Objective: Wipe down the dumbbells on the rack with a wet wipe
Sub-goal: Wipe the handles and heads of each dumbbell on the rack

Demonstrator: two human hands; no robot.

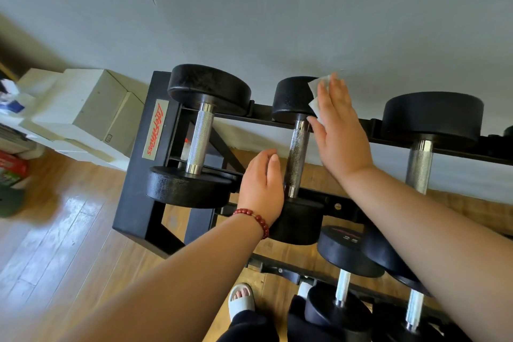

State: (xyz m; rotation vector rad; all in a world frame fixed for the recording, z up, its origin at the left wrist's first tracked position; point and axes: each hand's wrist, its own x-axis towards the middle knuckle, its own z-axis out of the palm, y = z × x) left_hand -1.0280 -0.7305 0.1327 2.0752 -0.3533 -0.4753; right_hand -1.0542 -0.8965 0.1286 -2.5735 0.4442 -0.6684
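Pressing wet wipe (316, 86) with straight fingers, right hand (341, 133) on far head of middle dumbbell (298, 147), frame centre. Left hand (261, 189) beside its handle; grip cannot be told.

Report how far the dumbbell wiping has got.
Done: nothing certain; the steel handle of the middle black dumbbell looks darker, perhaps damp. In hand: right hand presses a white wet wipe on its far head; left hand rests at its near end. Left: seemingly the neighbouring dumbbells and lower row.

3 dumbbells (298, 144) on rack (144, 164), boxes (83, 108) left
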